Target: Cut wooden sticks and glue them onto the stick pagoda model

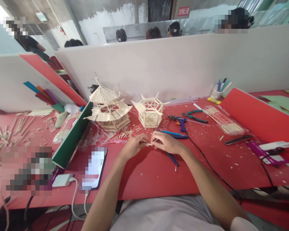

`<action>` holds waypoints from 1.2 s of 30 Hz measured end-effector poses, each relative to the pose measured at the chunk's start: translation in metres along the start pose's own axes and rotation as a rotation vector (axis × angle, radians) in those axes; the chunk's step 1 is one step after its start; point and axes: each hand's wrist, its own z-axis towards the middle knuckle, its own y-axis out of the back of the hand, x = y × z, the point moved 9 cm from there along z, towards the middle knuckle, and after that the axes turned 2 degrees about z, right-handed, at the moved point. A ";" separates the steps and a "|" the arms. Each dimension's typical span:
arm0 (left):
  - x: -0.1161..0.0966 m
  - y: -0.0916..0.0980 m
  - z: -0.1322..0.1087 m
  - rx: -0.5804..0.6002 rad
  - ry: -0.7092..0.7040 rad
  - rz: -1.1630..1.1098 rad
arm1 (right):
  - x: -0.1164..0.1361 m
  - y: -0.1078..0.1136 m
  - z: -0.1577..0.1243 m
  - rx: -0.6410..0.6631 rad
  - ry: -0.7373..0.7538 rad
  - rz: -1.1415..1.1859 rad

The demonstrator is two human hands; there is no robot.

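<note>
Close together over the red table, my left hand point(136, 145) and my right hand point(166, 142) both pinch a short pale wooden stick point(149, 144), mostly covered by the fingers. Just beyond them stands a small open wooden-stick frame point(152, 112) with a slatted roof panel on its left side. To its left is a taller two-tier stick pavilion point(109, 109) with slatted roofs. Blue-handled pliers point(175, 134) lie beside my right hand, and a blue tool point(172, 159) lies partly under that wrist.
A blue glue gun point(181, 123) and green-handled pliers point(197, 117) lie right of the frame. Its cord runs toward the table's front edge. A pack of sticks point(223, 122) rests farther right. A tablet point(95, 168) and white charger point(62, 180) lie left, by a green divider point(73, 138).
</note>
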 end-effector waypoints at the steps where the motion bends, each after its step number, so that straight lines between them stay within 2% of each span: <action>1: 0.000 0.000 0.000 -0.001 0.003 0.003 | 0.000 0.000 0.000 0.001 0.000 -0.002; 13: -0.002 0.006 -0.001 -0.037 0.039 -0.024 | -0.001 -0.002 0.000 -0.011 0.013 -0.025; 19: -0.006 0.008 -0.001 -0.049 0.050 -0.052 | 0.000 0.007 0.000 -0.081 0.000 0.044; 24: -0.003 0.006 -0.001 -0.044 0.043 -0.034 | 0.006 0.012 0.001 -0.091 0.018 0.057; 31: 0.001 0.003 -0.001 -0.034 0.030 -0.044 | 0.002 0.004 0.001 -0.059 0.004 -0.002; 36: -0.001 0.008 0.000 -0.083 0.051 -0.057 | -0.005 0.003 0.002 -0.081 -0.047 -0.002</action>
